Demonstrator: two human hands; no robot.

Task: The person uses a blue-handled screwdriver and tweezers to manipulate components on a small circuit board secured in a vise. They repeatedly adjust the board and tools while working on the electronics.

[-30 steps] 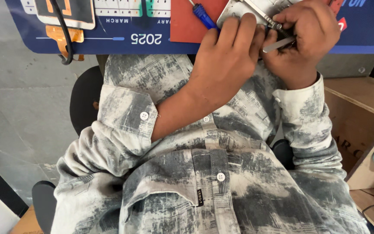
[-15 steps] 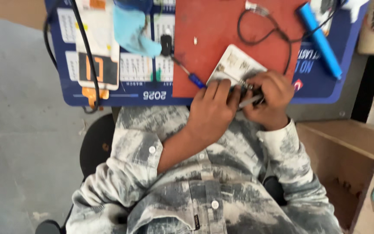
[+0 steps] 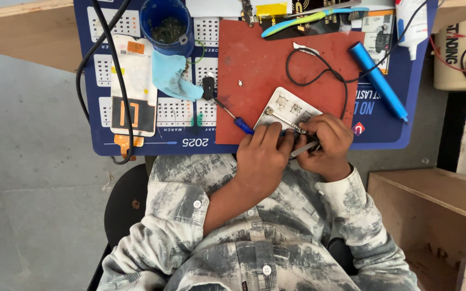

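Note:
Both my hands meet at the near edge of a red work mat [image 3: 260,64]. My left hand [image 3: 262,156] is curled over a small dark part [image 3: 293,137], mostly hidden by the fingers. My right hand [image 3: 326,141] grips metal tweezers [image 3: 304,150] whose tips point toward that part. Just beyond my fingers lies a white square stencil plate [image 3: 288,108] with a thin metal tool across it. A blue-handled screwdriver [image 3: 232,114] rests to the left of my left hand.
A blue calendar desk mat [image 3: 190,141] lies under everything. On it are a blue cup [image 3: 165,24], a light blue cloth [image 3: 172,80], a phone screen part [image 3: 133,86], a looped black cable [image 3: 319,62], a blue pen-shaped tool [image 3: 377,80] and a white bottle [image 3: 411,24]. A wooden shelf [image 3: 432,188] stands at right.
The view has lifted and pulled back, so more of the desk shows. My hands stay together over the small part, now lower in the picture.

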